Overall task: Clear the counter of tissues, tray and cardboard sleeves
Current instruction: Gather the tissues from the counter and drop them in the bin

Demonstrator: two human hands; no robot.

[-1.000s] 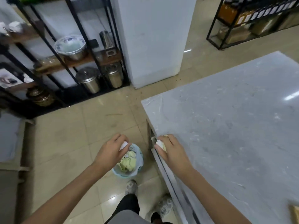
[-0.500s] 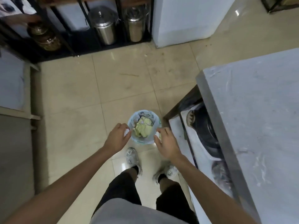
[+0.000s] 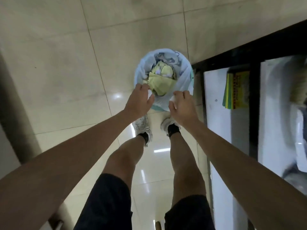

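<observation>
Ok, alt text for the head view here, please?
Looking straight down, a person holds a white tissue wad in the left hand and another in the right hand, just above the near rim of a small lined waste bin holding yellow-green paper. The bin stands on tiled floor by their sneakers.

Likely a kitchen or shop: tiled floor (image 3: 58, 47); lined bin (image 3: 163, 77); under-counter shelf (image 3: 216, 97).

You are standing on a glossy beige tiled floor (image 3: 54, 67). A small lined bin (image 3: 186, 75) is sitting on it just beyond your hands, your sneakers (image 3: 142, 128) resting directly beneath them.
</observation>
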